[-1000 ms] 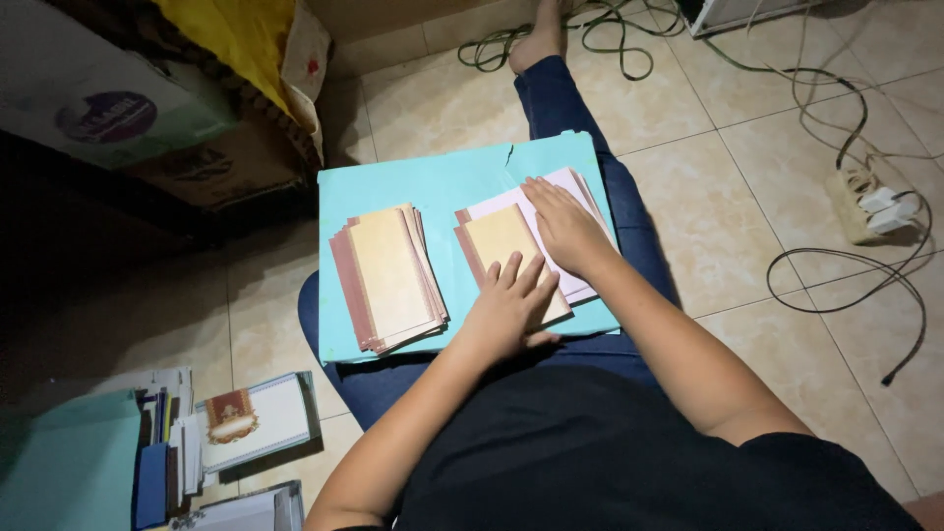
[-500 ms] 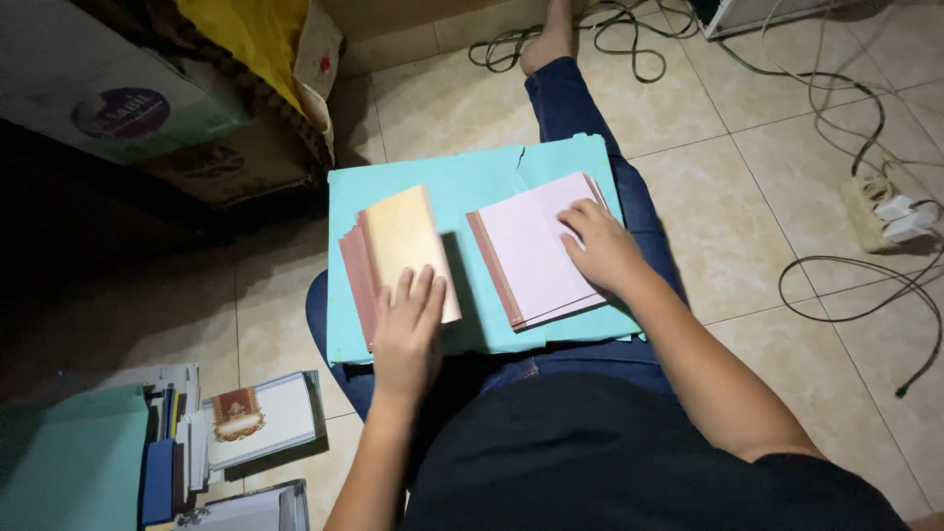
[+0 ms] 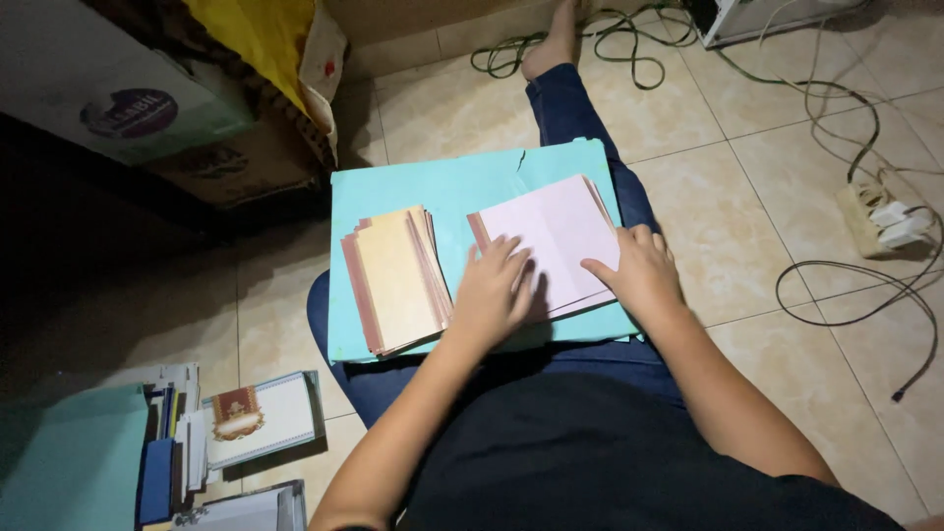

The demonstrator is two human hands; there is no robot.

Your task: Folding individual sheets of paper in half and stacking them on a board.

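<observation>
Both bare forearms reach forward from the torso and angle toward each other. The left hand (image 3: 495,293) lies palm down, fingers spread and pointing forward, thumb out to its left. The right hand (image 3: 637,275) lies just beside it, palm down, fingers loosely curled and turned inward toward the left hand. Neither hand grips anything.

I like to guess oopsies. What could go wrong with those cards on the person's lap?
1. The teal folder only rests on the person's legs, so a leg shift might tip it.
2. The tan card stack is fanned and sits near the folder's front edge, with no hand on it, so it could slide off.
3. The left hand and right hand press the pink stack; a push might scatter it.
</observation>
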